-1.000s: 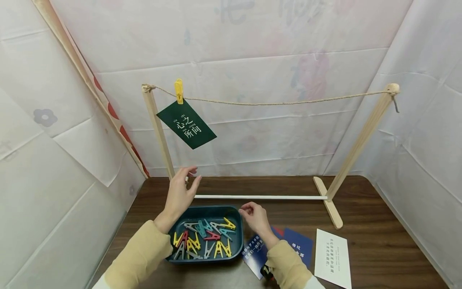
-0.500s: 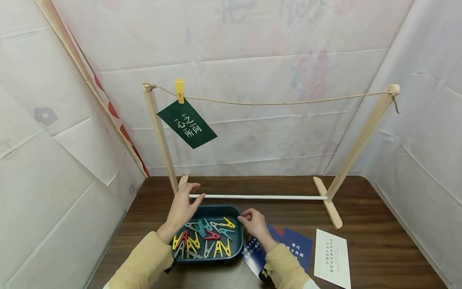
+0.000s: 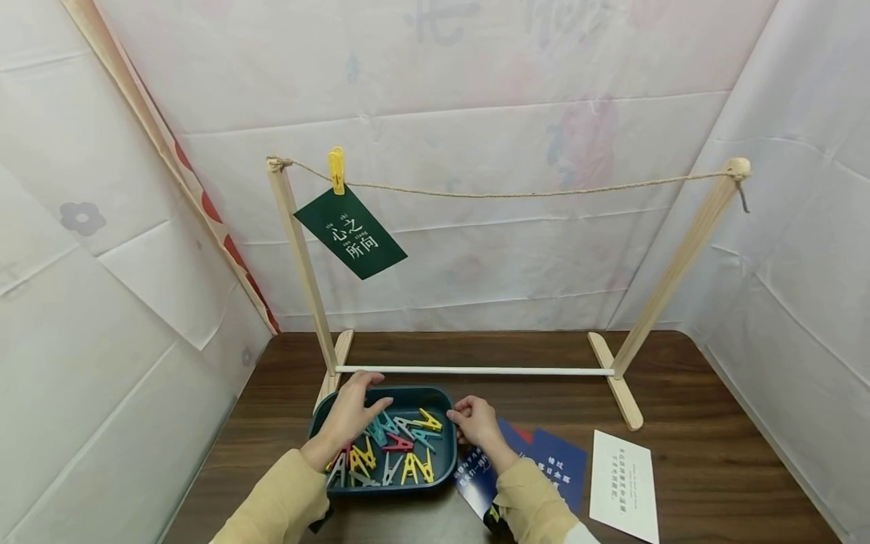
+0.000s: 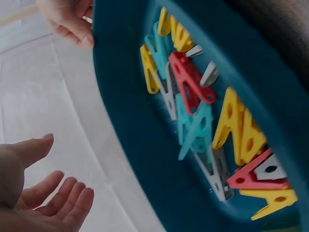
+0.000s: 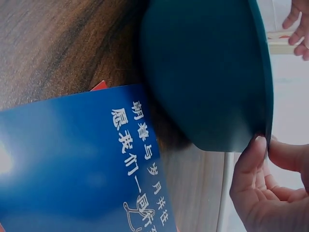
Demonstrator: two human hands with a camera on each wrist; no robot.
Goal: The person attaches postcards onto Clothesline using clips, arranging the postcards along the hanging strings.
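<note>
My right hand pinches the rim of a dark teal plastic basin at its right far corner, thumb on one side and fingers on the other. Over the basin's left side hovers my left hand, fingers apart and holding nothing; in the left wrist view it stands clear of the rim. Inside lie several clothespins in yellow, red, teal and grey, some hidden behind the left hand in the head view. A dark green card hangs tilted from a rope by a yellow clothespin.
A wooden stand with a left post, a right post and a low white rod spans the table behind the basin. Blue cards overlap beside the right forearm, and a white card lies farther right.
My left hand has come down from beside the left post to over the basin. My right hand has shifted slightly down at the basin's corner and now grips the rim.
</note>
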